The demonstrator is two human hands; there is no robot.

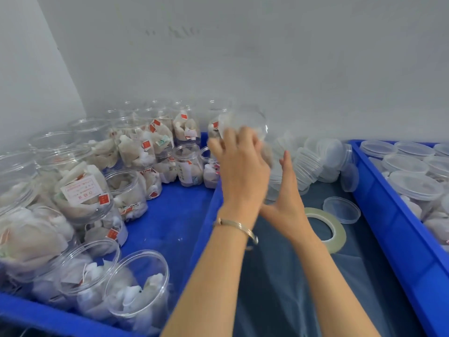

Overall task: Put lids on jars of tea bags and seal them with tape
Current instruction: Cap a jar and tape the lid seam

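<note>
My left hand (240,164) grips a clear plastic jar of tea bags (245,122) and holds it up, blurred by motion, over the gap between the crates. Just right of it, my right hand (286,198) is flat with fingers straight, close under the jar; whether it touches is unclear. A roll of clear tape (328,227) lies flat on the table by my right wrist. One loose clear lid (341,209) rests beyond the tape. A heap of clear lids (315,161) lies behind my hands.
The blue crate (175,215) at left holds several open jars of tea bags (85,195), some lying on their sides. At right a second blue crate (388,215) holds lidded jars (415,186). Grey plastic sheeting covers the table; a white wall stands behind.
</note>
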